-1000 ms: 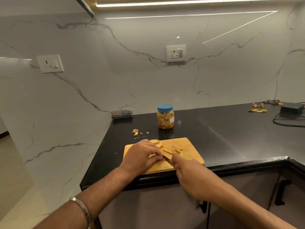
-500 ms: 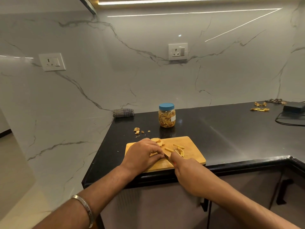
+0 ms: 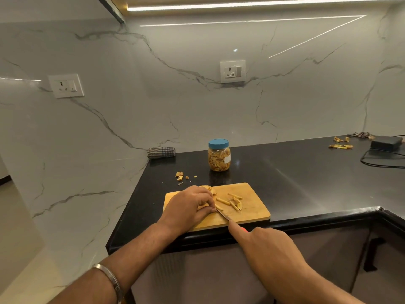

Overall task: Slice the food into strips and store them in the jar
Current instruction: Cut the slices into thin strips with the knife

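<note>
Cutting is our step now: our left hand (image 3: 188, 207) pinches the food (image 3: 202, 206) on the board (image 3: 252, 210), our right hand (image 3: 260, 242) grips the knife (image 3: 222, 215). Next, slice beside the fingers. The jar (image 3: 218, 155) waits beyond, lid on.

— What surrounds the black countertop (image 3: 306, 178)?

— White marble walls (image 3: 153, 110) with grey veins, meeting at the countertop's back left corner. A light strip (image 3: 252, 5) glows under the overhead cabinet (it mirrors in the glossy stone).

— Any fittings?

— Two switch sockets: one (image 3: 66, 85) on the left wall, one (image 3: 232, 71) on the back wall. Grey cabinet fronts (image 3: 208, 277) sit below; pale floor (image 3: 19, 249) at left.
</note>
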